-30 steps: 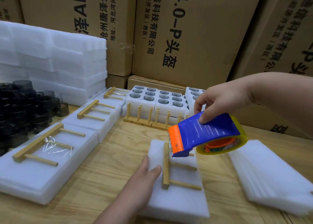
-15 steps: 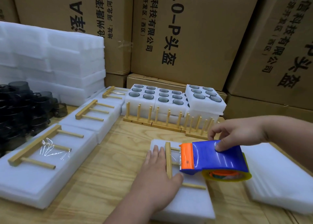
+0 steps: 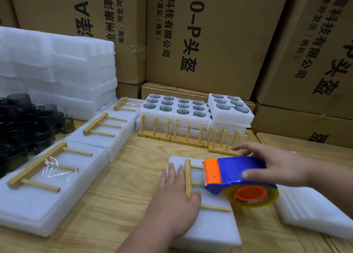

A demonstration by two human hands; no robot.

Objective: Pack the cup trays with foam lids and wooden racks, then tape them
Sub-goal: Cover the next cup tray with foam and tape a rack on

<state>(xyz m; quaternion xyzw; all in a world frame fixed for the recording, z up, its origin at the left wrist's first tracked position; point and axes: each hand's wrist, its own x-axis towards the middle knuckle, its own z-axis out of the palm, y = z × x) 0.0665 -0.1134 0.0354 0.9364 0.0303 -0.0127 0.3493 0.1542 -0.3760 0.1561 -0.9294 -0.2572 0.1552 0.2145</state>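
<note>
A white foam-lidded cup tray lies on the wooden table in front of me, with a wooden rack flat on top. My left hand presses flat on the lid and the rack's bar. My right hand grips a blue and orange tape dispenser, holding its orange blade end low over the rack's pegs. The yellowish tape roll hangs at the tray's right edge.
Three packed trays with racks line the left side. Open trays of cups and upright racks stand behind. Black cups pile at far left, foam blocks behind them, foam lids at right. Cardboard boxes wall the back.
My right hand has brought the tape dispenser down from above onto the rack. My left hand has slid forward from the lid's edge to press flat on lid and rack.
</note>
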